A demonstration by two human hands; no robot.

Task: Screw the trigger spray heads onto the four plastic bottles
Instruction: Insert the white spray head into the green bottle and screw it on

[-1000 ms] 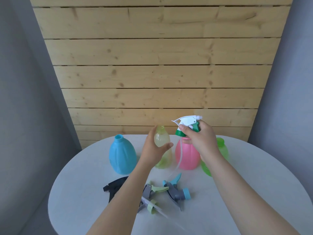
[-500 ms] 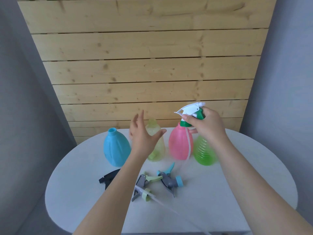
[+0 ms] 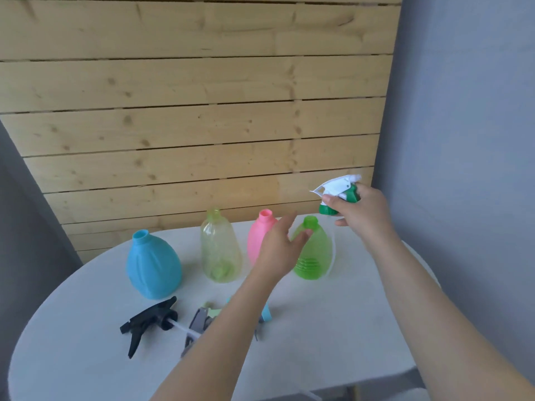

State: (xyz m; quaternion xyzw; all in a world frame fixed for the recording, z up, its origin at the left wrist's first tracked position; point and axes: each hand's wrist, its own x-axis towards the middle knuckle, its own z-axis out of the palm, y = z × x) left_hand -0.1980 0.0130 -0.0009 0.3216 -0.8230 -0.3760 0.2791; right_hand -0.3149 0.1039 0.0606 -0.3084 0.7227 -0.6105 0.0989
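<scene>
Right hand (image 3: 365,211) holds white-green spray head (image 3: 339,193) above green bottle (image 3: 313,253)

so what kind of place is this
Probably a plain indoor corner staged for a tabletop task: a round white table against a pale wooden plank wall, flanked by bare grey walls. No other furnishings show.
</scene>
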